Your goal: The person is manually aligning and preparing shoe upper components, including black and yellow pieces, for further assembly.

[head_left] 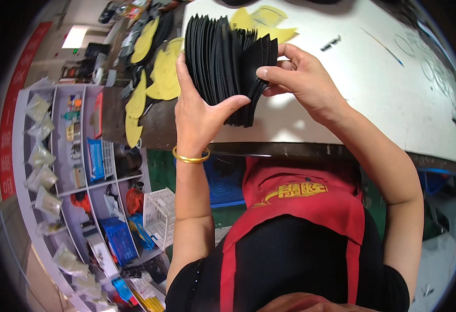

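Clock laid over my view, 12 pointing away from me. Table [384, 99] fills 12 to 3. Stack [209, 67] of thin black pieces at 12, upright, over the table's near side. Yellow pieces [164, 75] lie at 10 to 11.

Left hand [199, 112] at 11: spread wide, stack held in its span, thumb across the bottom edge. Right hand [298, 78] between 1 and 2: pinched, thumb on the face of the few end pieces [257, 60], which lean away from the rest.

Biggest risk, I judge: the whole stack slides out toward 6 and off the near edge, if my left grip slackens; one hand carries nearly all of it. Next: the top fans out and the row goes crooked, since nothing visible braces the upper edges. Smallest: my right thumb takes one piece too many or too few, the pieces being thin, dark and perhaps clinging.

Hidden: whether the stack touches the table or hangs clear. Most left fingers are behind it; my right fingers partly so. A yellow sheet [264, 18] past 12 is partly covered. Single edges blur into black; I can't count them. Small dark bit [331, 43] between 1 and 2: can't identify.
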Tool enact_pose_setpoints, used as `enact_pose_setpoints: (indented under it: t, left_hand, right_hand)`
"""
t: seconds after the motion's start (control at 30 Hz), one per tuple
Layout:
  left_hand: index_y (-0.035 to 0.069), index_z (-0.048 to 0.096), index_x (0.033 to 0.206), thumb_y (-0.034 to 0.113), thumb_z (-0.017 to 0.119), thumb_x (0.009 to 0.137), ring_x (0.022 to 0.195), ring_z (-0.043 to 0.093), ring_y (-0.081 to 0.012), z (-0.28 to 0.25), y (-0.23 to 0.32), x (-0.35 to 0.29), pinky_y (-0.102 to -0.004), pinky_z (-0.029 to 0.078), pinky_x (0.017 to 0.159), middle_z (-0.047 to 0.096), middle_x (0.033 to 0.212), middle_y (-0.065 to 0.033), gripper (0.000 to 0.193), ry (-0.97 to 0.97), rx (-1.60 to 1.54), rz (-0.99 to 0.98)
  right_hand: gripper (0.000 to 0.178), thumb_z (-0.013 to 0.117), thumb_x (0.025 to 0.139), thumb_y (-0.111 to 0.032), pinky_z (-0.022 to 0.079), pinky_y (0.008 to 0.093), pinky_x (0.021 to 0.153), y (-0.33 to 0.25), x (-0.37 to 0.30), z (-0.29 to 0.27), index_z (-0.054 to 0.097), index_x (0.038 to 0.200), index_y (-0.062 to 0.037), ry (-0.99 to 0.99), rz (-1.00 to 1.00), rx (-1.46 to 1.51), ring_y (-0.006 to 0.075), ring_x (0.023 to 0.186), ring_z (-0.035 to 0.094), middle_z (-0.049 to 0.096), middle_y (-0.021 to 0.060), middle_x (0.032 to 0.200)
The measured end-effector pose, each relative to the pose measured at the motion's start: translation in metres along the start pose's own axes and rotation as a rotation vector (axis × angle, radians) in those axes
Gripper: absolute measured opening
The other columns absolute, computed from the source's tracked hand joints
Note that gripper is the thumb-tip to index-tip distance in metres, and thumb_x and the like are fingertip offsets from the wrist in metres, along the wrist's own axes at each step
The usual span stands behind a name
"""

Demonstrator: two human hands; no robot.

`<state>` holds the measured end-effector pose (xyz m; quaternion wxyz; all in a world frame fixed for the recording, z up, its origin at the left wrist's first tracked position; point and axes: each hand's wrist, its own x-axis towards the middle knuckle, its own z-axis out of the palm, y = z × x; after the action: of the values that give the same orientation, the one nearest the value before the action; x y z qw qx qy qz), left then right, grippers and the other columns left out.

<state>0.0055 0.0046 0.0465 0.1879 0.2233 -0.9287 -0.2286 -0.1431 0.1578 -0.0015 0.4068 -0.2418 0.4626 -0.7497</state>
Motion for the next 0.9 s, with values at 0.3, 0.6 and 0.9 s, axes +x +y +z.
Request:
enact_pose_setpoints:
  t: [0.3, 0.6, 0.9]
  left_hand:
    - [-0.005, 0.011, 0.155, 0.030, 0.087, 0.076, 0.131, 0.049, -0.0308, 0.003, -0.037, -0.019, -0.0370, 0.038, 0.111, 0.043, 0.145, -0.0273, 0.115, 0.246, -0.404, -0.077]
    - [-0.005, 0.014, 0.154, 0.037, 0.078, 0.085, 0.121, 0.060, -0.0378, 0.012, -0.026, -0.018, -0.0398, 0.046, 0.103, 0.053, 0.135, -0.0333, 0.103, 0.237, -0.316, -0.048]
    - [-0.005, 0.017, 0.153, 0.032, 0.072, 0.087, 0.112, 0.065, -0.0413, 0.018, -0.021, -0.017, -0.0416, 0.051, 0.095, 0.059, 0.127, -0.0328, 0.093, 0.237, -0.226, 0.013]
  right_hand:
    - [0.033, 0.071, 0.083, -0.019, 0.052, 0.0244, 0.075, 0.004, 0.023, 0.041, 0.063, 0.105, 0.0044, 0.026, -0.050, -0.136, 0.0101, 0.076, 0.062, 0.067, 0.0051, 0.087]
    - [0.051, 0.068, 0.083, -0.035, 0.050, 0.0329, 0.086, -0.004, 0.022, 0.051, 0.060, 0.107, 0.0087, 0.040, -0.131, -0.350, 0.0193, 0.090, 0.062, 0.065, 0.0134, 0.097]
    - [0.085, 0.072, 0.084, -0.050, 0.048, 0.0392, 0.098, 0.012, 0.024, 0.048, 0.042, 0.133, 0.0125, 0.137, -0.282, -0.560, 0.0326, 0.114, 0.057, 0.051, 0.0251, 0.126]
